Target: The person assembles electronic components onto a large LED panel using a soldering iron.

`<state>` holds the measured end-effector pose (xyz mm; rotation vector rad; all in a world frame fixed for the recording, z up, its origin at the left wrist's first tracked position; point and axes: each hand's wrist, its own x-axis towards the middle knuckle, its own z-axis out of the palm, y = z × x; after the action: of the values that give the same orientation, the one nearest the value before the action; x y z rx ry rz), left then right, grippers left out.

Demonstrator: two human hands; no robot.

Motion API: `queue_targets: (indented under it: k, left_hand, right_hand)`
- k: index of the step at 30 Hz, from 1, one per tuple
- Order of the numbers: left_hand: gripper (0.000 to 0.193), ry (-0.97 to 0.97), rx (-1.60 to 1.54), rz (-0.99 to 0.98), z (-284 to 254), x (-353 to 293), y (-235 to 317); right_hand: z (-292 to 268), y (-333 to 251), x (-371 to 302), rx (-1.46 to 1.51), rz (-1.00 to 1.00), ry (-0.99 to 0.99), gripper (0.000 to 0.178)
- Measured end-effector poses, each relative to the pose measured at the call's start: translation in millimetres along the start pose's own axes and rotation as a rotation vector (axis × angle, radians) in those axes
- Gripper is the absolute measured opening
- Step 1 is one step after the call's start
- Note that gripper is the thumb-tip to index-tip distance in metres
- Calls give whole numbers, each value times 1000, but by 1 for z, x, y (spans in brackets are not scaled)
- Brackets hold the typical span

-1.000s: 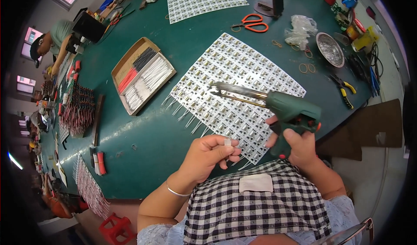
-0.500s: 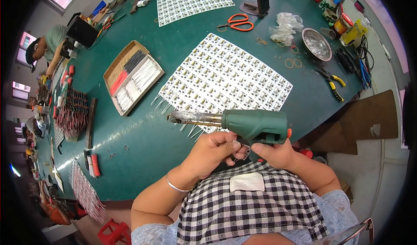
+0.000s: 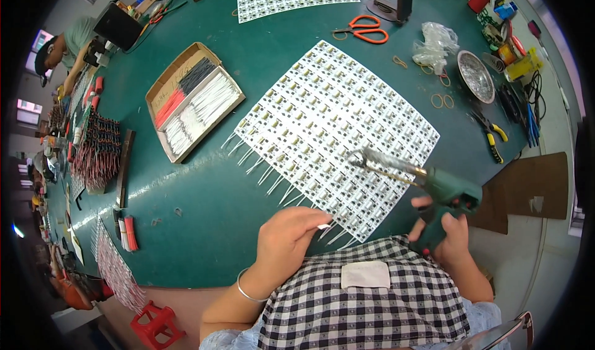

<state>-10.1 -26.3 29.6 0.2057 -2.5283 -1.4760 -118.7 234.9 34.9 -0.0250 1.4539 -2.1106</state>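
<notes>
One left hand (image 3: 285,238): thumb and fingers drawn narrow, pinching a small white piece (image 3: 323,226) just beside the lower-left edge of a white circuit-board panel (image 3: 341,133); kind of piece too small to tell. One right hand (image 3: 451,241): wrapped about the handle of a green pistol-grip soldering gun (image 3: 455,192), metal nozzle over the panel's right-hand part; contact cannot be told. Panel: flat, set cornerwise, rows of components, white wires (image 3: 266,173) jutting from its lower-left edge. One black-and-white checked apron (image 3: 365,310), near the panel's closest corner. Leftward, across a broad strip of green tabletop (image 3: 204,226): one cardboard tray (image 3: 176,77) of black, red and white wires, well apart from the left hand. Beyond the far corner: orange-handled scissors (image 3: 354,30) and a second panel (image 3: 291,0). Rightward: yellow-and-black pliers (image 3: 493,136) near the table's right edge; one metal bowl (image 3: 460,71) farther back.
</notes>
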Motion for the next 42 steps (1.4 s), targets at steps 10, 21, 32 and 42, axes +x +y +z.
queue_targets:
  k: [10,21,32,42]
  left_hand:
    - [18,248,758,227,1,27,-4]
    - [16,241,808,263,-6,38,-16]
    - [15,225,779,291,-3,41,-29]
    - [13,183,734,285,-6,44,-30]
  right_hand:
    - [-2,-33,-9,-156,21,-142,66]
    - [-8,-9,0,-635,-98,-291,58]
    - [27,-27,12,-864,-29,-328,30]
    - [19,-20,7,-993,9,-271,32]
